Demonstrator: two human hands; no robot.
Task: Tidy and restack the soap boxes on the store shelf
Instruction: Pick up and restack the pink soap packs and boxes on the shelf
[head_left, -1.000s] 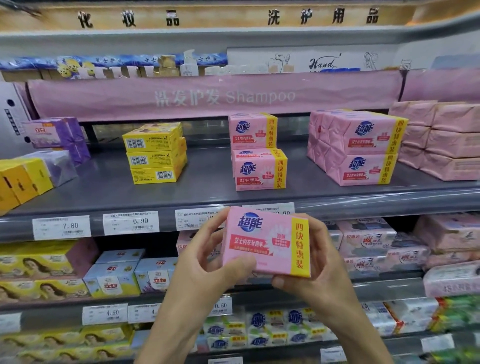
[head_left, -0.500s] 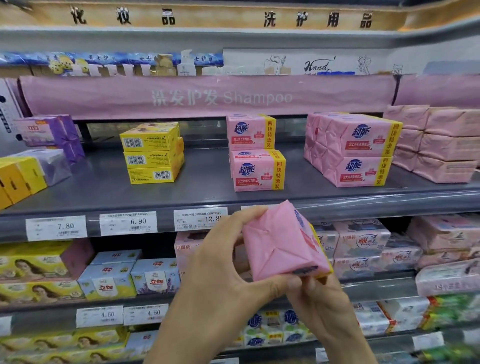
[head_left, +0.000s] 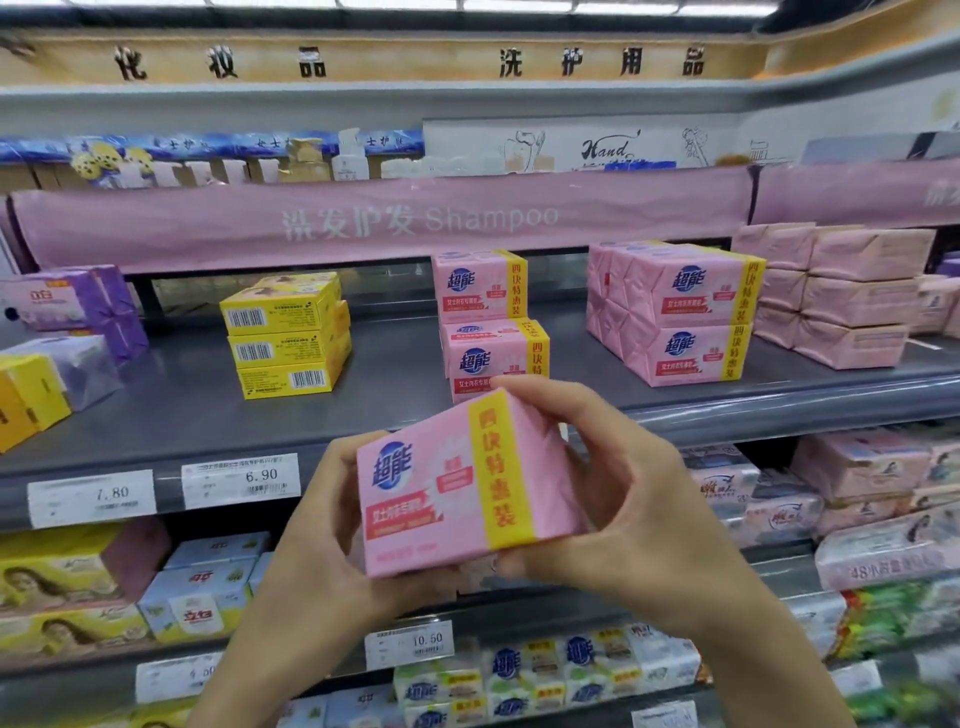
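I hold the pink soap pack (head_left: 457, 488) in both hands, low in the middle of the frame, in front of the shelf's (head_left: 182, 415) lip and clear of it. Its printed face is turned to me and tilts up to the right, with the yellow band on the right side.

My left hand (head_left: 311, 525) cups the left end, thumb up along that edge and the rest curled under the bottom. My right hand (head_left: 639, 499) wraps the right end. Its fingers (head_left: 550, 397) lie over the top right corner and the thumb sits at the bottom right corner. So both sets of fingers are closed round the pack, one at each short end, and no side hangs free.

By the look of it this is several bars wrapped together, so I judge it dense and weighty for its bulk. It seems stiff as a block, not squashy. The wrapper looks smooth and folded at the ends, so it could slide in a loose grip or tear at a fold. The two short ends, where I have it now, look like the safest hold, and they leave the flat underside free to set down.

The two-pack pile (head_left: 488, 322) of the same soap stands on the shelf just above and behind the pack. The yellow boxes (head_left: 285, 338) are to the upper left and a bigger pink stack (head_left: 685, 312) to the upper right
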